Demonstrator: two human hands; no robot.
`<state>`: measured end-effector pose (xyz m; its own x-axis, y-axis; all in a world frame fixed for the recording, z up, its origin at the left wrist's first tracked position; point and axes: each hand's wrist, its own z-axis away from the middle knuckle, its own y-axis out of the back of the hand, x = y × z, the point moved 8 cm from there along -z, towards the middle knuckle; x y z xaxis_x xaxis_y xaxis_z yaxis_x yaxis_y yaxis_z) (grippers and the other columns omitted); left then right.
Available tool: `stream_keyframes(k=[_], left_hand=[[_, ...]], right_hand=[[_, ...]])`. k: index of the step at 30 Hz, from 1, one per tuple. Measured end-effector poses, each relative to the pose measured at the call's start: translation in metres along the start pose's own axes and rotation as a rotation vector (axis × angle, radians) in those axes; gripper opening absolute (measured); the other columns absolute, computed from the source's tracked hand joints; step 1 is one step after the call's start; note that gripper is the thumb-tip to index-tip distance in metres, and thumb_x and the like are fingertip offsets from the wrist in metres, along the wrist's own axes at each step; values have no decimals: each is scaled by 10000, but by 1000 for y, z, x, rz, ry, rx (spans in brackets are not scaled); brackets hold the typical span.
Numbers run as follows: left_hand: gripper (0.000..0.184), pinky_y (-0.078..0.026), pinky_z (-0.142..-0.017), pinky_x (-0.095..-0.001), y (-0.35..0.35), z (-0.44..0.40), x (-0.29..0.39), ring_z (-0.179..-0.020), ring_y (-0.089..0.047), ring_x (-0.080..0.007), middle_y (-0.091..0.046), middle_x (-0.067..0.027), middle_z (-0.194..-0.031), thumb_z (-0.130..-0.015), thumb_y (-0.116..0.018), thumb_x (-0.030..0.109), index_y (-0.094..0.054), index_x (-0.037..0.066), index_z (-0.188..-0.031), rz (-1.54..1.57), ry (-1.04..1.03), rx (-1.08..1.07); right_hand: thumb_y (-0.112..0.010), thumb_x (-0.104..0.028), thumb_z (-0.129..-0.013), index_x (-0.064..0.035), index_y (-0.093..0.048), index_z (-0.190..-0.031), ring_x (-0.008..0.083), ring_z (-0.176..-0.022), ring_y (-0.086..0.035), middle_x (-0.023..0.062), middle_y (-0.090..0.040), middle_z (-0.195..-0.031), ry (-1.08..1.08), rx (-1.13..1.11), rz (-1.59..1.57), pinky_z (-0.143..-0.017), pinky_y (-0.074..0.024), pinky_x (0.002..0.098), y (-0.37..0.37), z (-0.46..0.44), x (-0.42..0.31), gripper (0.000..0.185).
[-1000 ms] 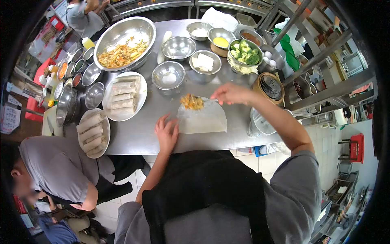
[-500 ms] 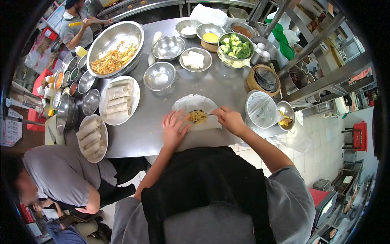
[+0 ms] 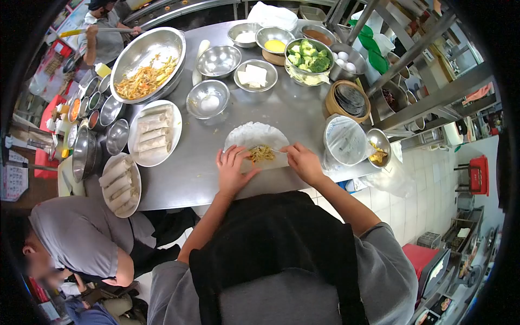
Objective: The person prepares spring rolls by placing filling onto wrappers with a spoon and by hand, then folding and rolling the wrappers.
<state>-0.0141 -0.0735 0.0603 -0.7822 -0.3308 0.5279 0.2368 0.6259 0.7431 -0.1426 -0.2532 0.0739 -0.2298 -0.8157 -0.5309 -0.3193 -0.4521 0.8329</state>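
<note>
Spring-roll wrapper (image 3: pixel 257 131) lies on the desk (image 3: pixel 179 187) beneath shredded filling (image 3: pixel 261 154); the left grip (image 3: pixel 234 170), unclenched, seemingly steadies the wrapper's left side; the right grip (image 3: pixel 303 161) pinches a spoon (image 3: pixel 277 151), apparently for control.

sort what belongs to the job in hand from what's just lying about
Likely in use:
thin round white wrapper
shredded yellow-brown filling
thin metal utensil in the right hand
large round steel bowl of similar filling
pale cylindrical rolls

Seemingly idle:
green broccoli florets
white oval eggs
white rectangular blocks
</note>
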Motion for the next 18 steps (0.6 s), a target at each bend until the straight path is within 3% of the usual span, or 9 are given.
stream_keyframes(k=[10, 15, 18], left_hand=[[278, -201, -1153, -583, -11, -4, -16, -1329, -452, -262, -559, 13, -1325, -737, -809, 299, -677, 193, -958, -135, -64, 23], [610, -160, -1177, -586, -6, -16, -7, -1374, -419, -270, -545, 11, -1380, -669, -860, 360, -617, 202, -1205, 37, -71, -215], [784, -132, -1193, -584, -12, -21, -17, -1402, -394, -263, -530, 9, -1414, -628, -884, 372, -558, 217, -1324, 50, -66, -395]], right_hand=[[-588, -137, -916, -195, -658, -1115, 324, -795, -655, 94, -614, -937, -141, 20, -121, -702, -531, 442, 0, 11, 9, 219], [-578, -141, -932, -177, -658, -1116, 324, -805, -660, 105, -633, -981, -298, 7, -164, -710, -528, 445, 21, 23, 15, 203], [-581, -139, -928, -173, -659, -1112, 330, -789, -659, 105, -630, -965, -275, 9, -60, -699, -522, 450, 9, 28, 19, 203]])
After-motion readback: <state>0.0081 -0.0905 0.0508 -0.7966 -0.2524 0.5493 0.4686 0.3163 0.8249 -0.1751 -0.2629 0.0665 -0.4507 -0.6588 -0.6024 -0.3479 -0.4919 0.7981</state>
